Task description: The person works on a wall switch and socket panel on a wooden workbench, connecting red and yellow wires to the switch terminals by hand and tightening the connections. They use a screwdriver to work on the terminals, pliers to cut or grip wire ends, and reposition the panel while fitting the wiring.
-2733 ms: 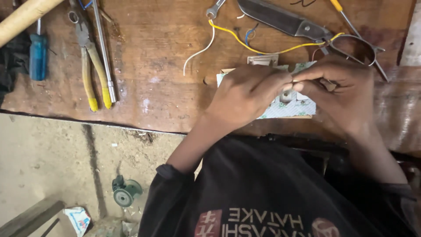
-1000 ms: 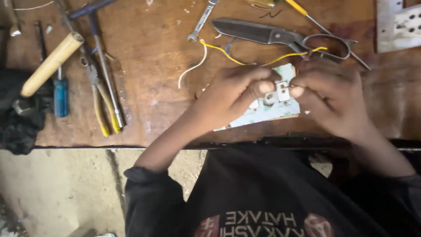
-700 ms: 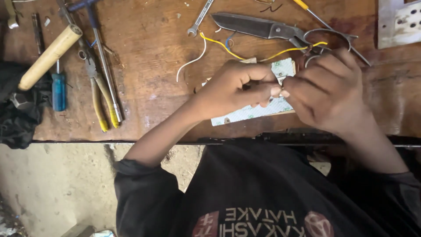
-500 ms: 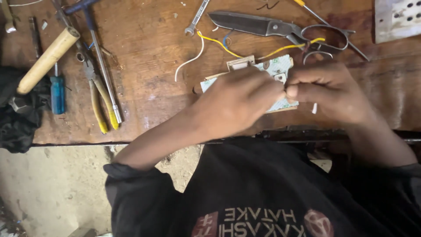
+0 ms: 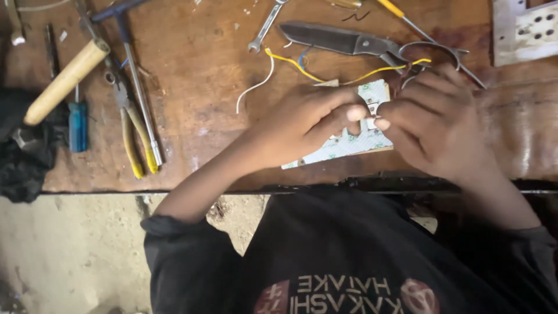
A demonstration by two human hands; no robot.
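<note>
Pinching small white part [image 5: 369, 110] | left hand [image 5: 302, 125] and right hand [image 5: 433, 125] fingertips grasp it | over white plate [image 5: 349, 142] | wooden bench [image 5: 197, 99]

Both hands meet over a switch plate [image 5: 349, 142] lying on the tabletop [image 5: 197, 64], the left hand [image 5: 305, 125] on its left part, the right hand [image 5: 436, 125] on its right. Beyond the hands lie scissors [image 5: 349, 42] and a wrench [image 5: 264, 26]. Well left of the left hand lie pliers [image 5: 131, 131], then a hammer [image 5: 64, 81]. A socket plate [image 5: 526, 29] sits beyond the right hand, to its right.
</note>
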